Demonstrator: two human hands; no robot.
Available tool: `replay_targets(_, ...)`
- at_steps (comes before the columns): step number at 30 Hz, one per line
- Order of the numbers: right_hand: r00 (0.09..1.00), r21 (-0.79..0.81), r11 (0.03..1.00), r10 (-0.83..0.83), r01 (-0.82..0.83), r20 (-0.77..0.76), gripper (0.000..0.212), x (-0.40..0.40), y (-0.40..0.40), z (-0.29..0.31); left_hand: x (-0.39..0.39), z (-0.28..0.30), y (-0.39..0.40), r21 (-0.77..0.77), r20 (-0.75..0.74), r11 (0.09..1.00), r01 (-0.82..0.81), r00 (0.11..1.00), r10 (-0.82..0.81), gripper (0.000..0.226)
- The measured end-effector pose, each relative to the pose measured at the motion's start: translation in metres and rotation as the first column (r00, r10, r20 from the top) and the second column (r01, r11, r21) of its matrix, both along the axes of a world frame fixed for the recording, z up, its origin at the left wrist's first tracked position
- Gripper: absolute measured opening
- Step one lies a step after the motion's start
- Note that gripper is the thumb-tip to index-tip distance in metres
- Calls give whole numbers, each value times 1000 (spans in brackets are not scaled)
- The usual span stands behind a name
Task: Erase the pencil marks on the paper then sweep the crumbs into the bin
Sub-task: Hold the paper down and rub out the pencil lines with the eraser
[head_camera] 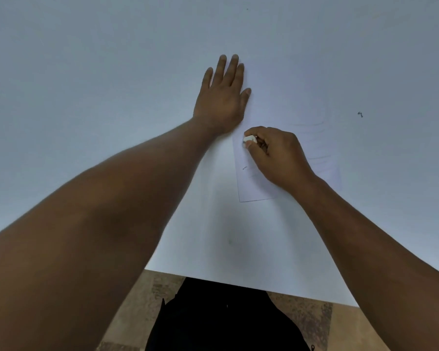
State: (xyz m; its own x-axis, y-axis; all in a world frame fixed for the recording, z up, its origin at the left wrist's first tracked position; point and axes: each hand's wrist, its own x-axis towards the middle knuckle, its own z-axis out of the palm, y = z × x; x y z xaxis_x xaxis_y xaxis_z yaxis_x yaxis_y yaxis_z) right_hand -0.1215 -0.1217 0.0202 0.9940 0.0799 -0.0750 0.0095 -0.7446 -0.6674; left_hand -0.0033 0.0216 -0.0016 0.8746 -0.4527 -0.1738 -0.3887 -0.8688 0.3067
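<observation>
Two hands on a sheet of paper, one pinning it, one holding an eraser.

The left hand [223,97] lies flat, fingers straight and together, pressing the left edge of the paper [284,102] onto the white worktop [86,72]. Just right of it and nearer the person, the right hand [276,153] curls its fingers and thumb round a small white eraser [249,139], whose tip touches the sheet near its left edge. A short pencil mark [244,168] sits below the eraser; faint lines run right of the hand. Farther right, a small dark scrap [360,114] lies on the worktop.
</observation>
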Motion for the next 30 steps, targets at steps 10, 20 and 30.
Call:
replay_targets(10,987,-219,970,-75,105,144,27,34,0,-4,0,-9,5,43,101,999,-22,995,17,59)
replay_targets(20,986,-400,916,75,-9,150,21,16,13,-12,-1,-9,0,77,99,996,-55,994,47,59)
replay_targets(30,998,-184,982,52,-47,21,25,19,11,8,0,-11,1,83,118,995,-55,992,45,58)
